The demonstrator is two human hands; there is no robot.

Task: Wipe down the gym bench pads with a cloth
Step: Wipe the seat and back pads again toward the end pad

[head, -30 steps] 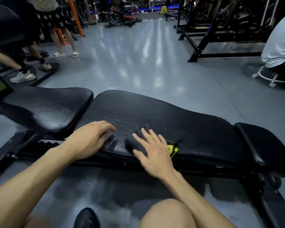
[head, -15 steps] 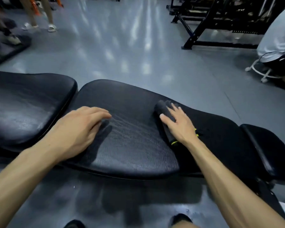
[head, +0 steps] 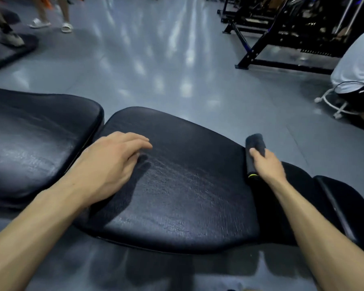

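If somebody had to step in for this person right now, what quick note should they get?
Left hand: open, resting flat on the long middle pad near its left end.
Right hand: pressing a dark rolled cloth against that pad's far right edge.
The middle pad shows streaks, so it seems mostly wiped.
Left to do, as far as I can judge: the wide pad on the left and the small end pad on the right; neither is being touched.

Shiny grey floor [head: 156, 59] everywhere. A black rack frame [head: 271, 49] sits far right, and someone's feet in white sandals [head: 51, 25] stand far left.
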